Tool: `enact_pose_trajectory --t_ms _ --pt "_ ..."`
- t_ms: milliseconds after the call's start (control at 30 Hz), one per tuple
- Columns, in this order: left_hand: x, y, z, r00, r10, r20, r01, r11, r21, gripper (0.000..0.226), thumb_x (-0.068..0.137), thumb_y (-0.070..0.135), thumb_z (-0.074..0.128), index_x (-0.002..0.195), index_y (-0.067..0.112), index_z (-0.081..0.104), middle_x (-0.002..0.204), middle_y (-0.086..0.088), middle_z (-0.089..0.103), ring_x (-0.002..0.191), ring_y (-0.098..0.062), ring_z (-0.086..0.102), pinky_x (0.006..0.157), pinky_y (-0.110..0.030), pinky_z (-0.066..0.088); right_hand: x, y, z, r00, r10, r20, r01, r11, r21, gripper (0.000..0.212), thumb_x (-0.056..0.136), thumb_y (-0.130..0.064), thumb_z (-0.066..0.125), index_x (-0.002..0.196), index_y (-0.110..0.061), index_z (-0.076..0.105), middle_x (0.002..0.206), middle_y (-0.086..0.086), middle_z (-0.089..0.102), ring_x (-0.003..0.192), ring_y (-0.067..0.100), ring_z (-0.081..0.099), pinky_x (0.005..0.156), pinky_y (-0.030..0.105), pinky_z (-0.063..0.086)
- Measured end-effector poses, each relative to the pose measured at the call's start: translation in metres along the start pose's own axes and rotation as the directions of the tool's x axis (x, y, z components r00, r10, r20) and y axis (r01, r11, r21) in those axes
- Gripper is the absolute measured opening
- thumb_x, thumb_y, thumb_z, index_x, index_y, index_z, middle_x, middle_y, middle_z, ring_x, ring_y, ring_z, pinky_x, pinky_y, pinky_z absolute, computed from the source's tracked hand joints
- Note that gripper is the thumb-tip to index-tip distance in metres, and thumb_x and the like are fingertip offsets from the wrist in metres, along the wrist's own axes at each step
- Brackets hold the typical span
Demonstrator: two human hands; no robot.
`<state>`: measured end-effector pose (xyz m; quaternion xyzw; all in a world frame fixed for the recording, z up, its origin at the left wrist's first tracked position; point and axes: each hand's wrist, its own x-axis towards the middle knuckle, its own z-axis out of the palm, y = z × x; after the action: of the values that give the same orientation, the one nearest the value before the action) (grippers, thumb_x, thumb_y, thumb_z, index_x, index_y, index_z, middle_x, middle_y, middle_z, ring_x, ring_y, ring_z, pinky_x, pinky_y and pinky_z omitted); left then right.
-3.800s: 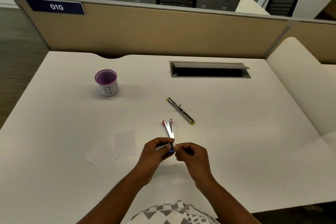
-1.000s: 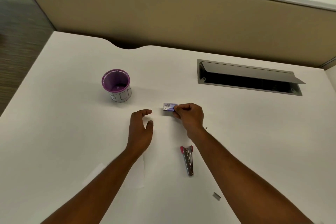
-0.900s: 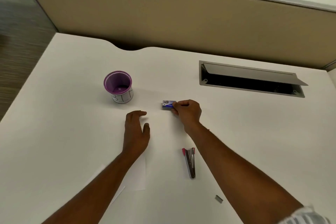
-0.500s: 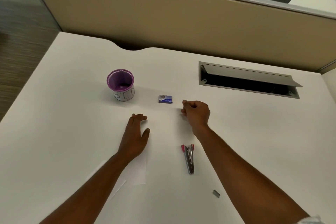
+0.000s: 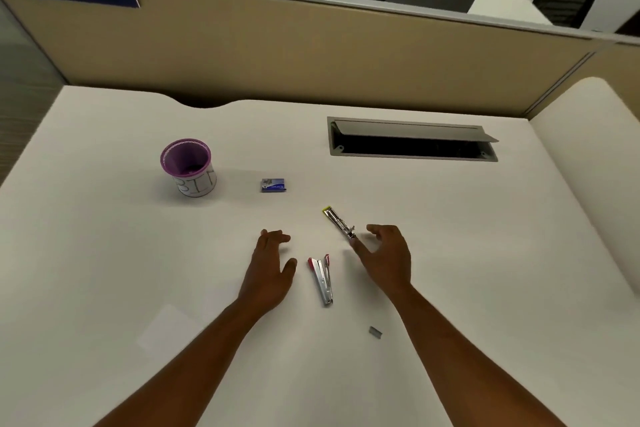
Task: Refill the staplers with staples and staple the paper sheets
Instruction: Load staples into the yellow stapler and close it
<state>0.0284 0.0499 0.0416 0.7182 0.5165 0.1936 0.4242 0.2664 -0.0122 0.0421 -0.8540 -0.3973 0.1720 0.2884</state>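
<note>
My spread, empty right hand [image 5: 386, 258] and left hand [image 5: 272, 270] flank the red stapler [image 5: 322, 279] on the white desk [image 5: 485, 253]; tan partition [image 5: 311, 55] beyond.

Both bare forearms are reaching forward from the near edge of the tabletop [image 5: 104, 253]. The left hand [image 5: 268, 274] is lying flat, palm down; the right hand [image 5: 386, 258] is hovering, fingers spread and empty.

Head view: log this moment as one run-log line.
left hand: open, flat on desk | right hand: open, at yellow-tipped stapler | red-tipped stapler: between hands | staple box: beside purple cup
</note>
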Motion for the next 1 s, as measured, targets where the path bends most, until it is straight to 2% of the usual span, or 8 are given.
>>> enact_pose_trajectory --t_ms 133,333,467,567,633,733,833,1000 --pt "-0.009 0.006 0.001 1.000 -0.022 0.015 0.023 1.000 -0.006 0.046 0.095 0.011 0.063 0.139 0.013 0.047 0.153 -0.004 0.042 0.154 -0.021 0.018 0.119 -0.029 0.021 -0.004 0.012 0.006 0.993 0.007 0.114 0.011 0.986 -0.165 0.040 0.082 -0.043 0.077 0.116 -0.024 0.071 0.114 -0.005 0.059 0.108 0.019 0.058 0.083 0.032 0.049" --pt "-0.025 0.016 -0.009 0.999 -0.034 -0.025 0.033 0.999 -0.041 0.042 0.096 0.010 0.062 0.136 0.015 0.050 0.148 0.000 0.047 0.151 -0.017 0.026 0.115 -0.023 0.021 -0.011 0.005 0.002 0.996 0.044 0.072 -0.037 0.994 -0.105 0.014 0.087 -0.028 0.072 0.099 -0.025 0.075 0.101 -0.005 0.066 0.096 0.020 0.066 0.075 0.026 0.042" --pt "-0.036 0.036 -0.009 0.986 -0.152 -0.066 0.127 0.950 -0.286 0.031 0.097 0.008 0.060 0.125 0.022 0.060 0.131 0.011 0.061 0.130 -0.011 0.052 0.108 -0.023 0.037 -0.040 -0.016 -0.008 1.000 0.012 -0.004 -0.012 1.000 0.009 0.006 0.085 -0.031 0.075 0.091 -0.030 0.075 0.093 -0.009 0.067 0.087 0.014 0.066 0.075 0.028 0.047" --pt "-0.042 0.052 -0.006 0.954 -0.286 0.084 0.282 0.772 -0.570 0.023 0.099 0.011 0.059 0.119 0.021 0.062 0.122 0.005 0.069 0.120 -0.015 0.062 0.102 -0.028 0.048 -0.077 -0.031 -0.016 0.999 -0.012 -0.045 0.019 0.990 0.142 0.011 0.081 -0.031 0.080 0.084 -0.036 0.071 0.087 -0.015 0.067 0.077 0.002 0.065 0.071 0.022 0.049" --pt "-0.047 0.060 -0.002 0.918 -0.331 0.218 0.375 0.547 -0.749 0.023 0.101 0.016 0.056 0.123 0.013 0.059 0.125 -0.008 0.068 0.121 -0.024 0.063 0.109 -0.040 0.047 -0.104 -0.036 -0.021 0.999 -0.036 -0.039 0.044 0.974 0.221 0.020 0.078 -0.030 0.083 0.080 -0.043 0.067 0.085 -0.019 0.068 0.077 -0.003 0.065 0.066 0.010 0.044" --pt "-0.055 0.061 0.002 0.894 -0.334 0.299 0.405 0.315 -0.859 0.024 0.103 0.013 0.052 0.122 0.003 0.061 0.124 -0.020 0.069 0.116 -0.035 0.067 0.104 -0.047 0.051 -0.140 -0.034 -0.025 0.997 -0.072 0.020 0.064 0.961 0.271 0.021 0.075 -0.030 0.086 0.082 -0.040 0.069 0.083 -0.020 0.069 0.080 -0.003 0.066 0.063 0.011 0.047" --pt "-0.071 0.050 0.007 0.902 -0.320 0.289 0.391 0.326 -0.861 0.019 0.101 0.015 0.057 0.112 0.005 0.069 0.113 -0.016 0.075 0.106 -0.032 0.072 0.084 -0.042 0.061 -0.171 -0.022 -0.024 0.989 -0.088 0.116 0.049 0.951 0.305 0.022 0.072 -0.029 0.089 0.086 -0.036 0.072 0.083 -0.020 0.070 0.078 0.004 0.068 0.066 0.017 0.054" --pt "-0.105 0.020 0.022 0.880 -0.351 0.320 0.452 0.408 -0.793 0.022 0.102 0.011 0.054 0.119 0.006 0.067 0.105 -0.015 0.075 0.102 -0.033 0.074 0.092 -0.051 0.058 -0.191 0.010 -0.032 0.968 -0.004 0.249 -0.094 0.920 0.380 0.011 0.079 -0.038 0.083 0.086 -0.033 0.076 0.087 -0.019 0.074 0.080 0.003 0.069 0.068 0.015 0.054"
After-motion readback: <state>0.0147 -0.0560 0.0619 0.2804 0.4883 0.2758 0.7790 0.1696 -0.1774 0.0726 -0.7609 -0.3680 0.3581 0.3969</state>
